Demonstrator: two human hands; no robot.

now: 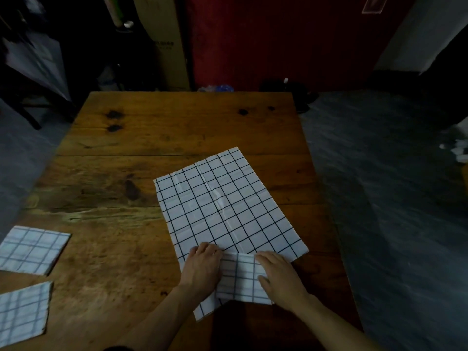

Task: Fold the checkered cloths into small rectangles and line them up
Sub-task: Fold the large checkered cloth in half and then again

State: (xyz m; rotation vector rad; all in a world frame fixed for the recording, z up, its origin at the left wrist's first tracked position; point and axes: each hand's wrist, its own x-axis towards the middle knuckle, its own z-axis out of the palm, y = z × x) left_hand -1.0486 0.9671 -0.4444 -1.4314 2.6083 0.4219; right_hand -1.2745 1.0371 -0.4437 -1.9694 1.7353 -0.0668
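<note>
left hand (202, 268) flat, right hand (281, 279) flat, forearms converging

On the table (121, 173) the open cloth (222, 203) lay right of centre — both hands at its near edge, left hand (202, 267) beside right hand (281, 277). Two folded cloths (33, 249) (22, 312) sat far left, one behind the other.
</note>
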